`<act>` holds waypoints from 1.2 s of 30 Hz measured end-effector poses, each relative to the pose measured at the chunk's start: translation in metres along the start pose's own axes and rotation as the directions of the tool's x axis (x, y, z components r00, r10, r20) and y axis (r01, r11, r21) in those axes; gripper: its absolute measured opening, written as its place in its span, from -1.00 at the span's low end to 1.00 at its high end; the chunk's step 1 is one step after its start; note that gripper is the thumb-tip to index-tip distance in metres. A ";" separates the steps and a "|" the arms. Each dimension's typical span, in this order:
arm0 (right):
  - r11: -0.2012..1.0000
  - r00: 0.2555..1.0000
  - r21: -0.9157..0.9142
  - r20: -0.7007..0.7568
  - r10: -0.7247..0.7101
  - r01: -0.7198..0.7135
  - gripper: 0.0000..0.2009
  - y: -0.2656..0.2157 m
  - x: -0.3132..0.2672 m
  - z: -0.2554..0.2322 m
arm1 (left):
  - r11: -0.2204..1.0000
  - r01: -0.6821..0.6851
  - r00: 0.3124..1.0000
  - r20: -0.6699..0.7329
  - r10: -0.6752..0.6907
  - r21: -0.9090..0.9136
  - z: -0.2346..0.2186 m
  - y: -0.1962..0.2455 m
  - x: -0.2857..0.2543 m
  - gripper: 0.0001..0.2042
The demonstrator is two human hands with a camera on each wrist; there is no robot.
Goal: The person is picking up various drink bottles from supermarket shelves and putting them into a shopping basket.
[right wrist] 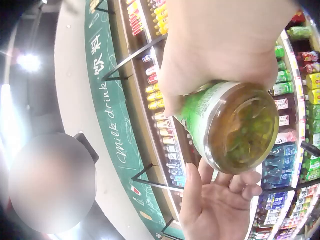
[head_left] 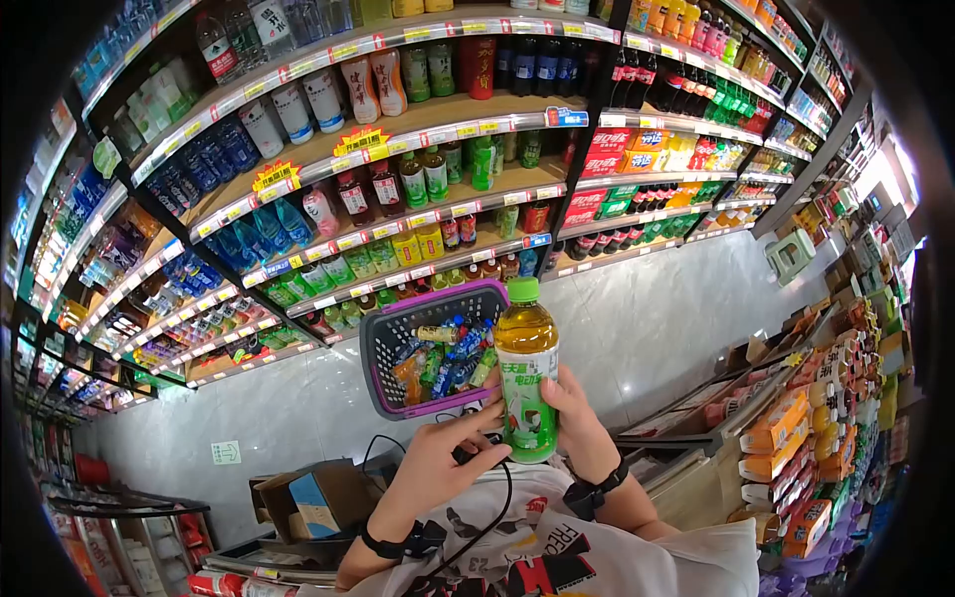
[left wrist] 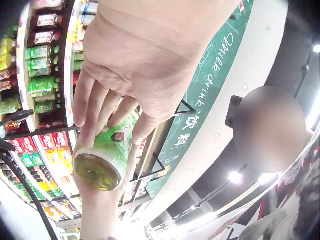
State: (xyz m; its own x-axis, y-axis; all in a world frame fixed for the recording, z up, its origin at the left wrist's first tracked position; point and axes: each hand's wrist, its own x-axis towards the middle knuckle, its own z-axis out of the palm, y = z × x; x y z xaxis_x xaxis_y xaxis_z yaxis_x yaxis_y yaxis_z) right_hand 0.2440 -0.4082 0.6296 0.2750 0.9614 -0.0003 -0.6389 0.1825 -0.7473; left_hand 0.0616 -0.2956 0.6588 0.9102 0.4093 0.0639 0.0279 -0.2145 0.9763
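A green-capped bottle of amber tea (head_left: 527,373) with a green and white label is held upright in front of the chest. My right hand (head_left: 582,428) grips its right side, thumb across the label. My left hand (head_left: 438,466) is at the bottle's lower left, its fingers extended to the label. From below, the left wrist view shows the bottle's clear base (left wrist: 100,172) with the left fingers reaching along it. In the right wrist view the left palm (right wrist: 217,210) faces up under the bottle. Just beyond is a dark shopping basket (head_left: 383,370) with a purple rim, holding several bottles.
Curved drink shelves (head_left: 428,124) with price strips fill the front and left. Cartons and bottles (head_left: 786,428) are stacked at the right. An open cardboard box (head_left: 318,497) is at the lower left, and a pale green stool (head_left: 791,257) stands farther off on the grey tiled floor (head_left: 657,318).
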 end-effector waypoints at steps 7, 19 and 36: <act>1.000 0.999 0.032 -0.049 0.003 -0.001 -0.23 0.005 0.000 0.000 | 0.999 0.037 0.999 0.017 -0.037 0.002 0.001 -0.002 -0.001 -0.43; 0.962 0.999 0.272 0.000 0.037 -0.035 -0.30 0.003 0.012 0.003 | 0.992 0.124 0.992 0.004 -0.124 0.011 -0.002 -0.005 0.001 -0.24; 0.865 0.983 -0.467 -0.110 0.150 -0.184 -0.42 0.001 0.104 -0.051 | 0.946 0.323 0.944 -0.059 -0.324 -0.022 -0.050 -0.063 0.073 -0.31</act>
State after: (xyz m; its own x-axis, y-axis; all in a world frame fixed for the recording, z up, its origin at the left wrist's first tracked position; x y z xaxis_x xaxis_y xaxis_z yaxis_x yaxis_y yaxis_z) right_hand 0.3089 -0.3183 0.5949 0.2536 0.9495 -0.1850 -0.2679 -0.1149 -0.9566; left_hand 0.1057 -0.2082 0.6124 0.8262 0.5080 -0.2437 0.3112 -0.0508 0.9490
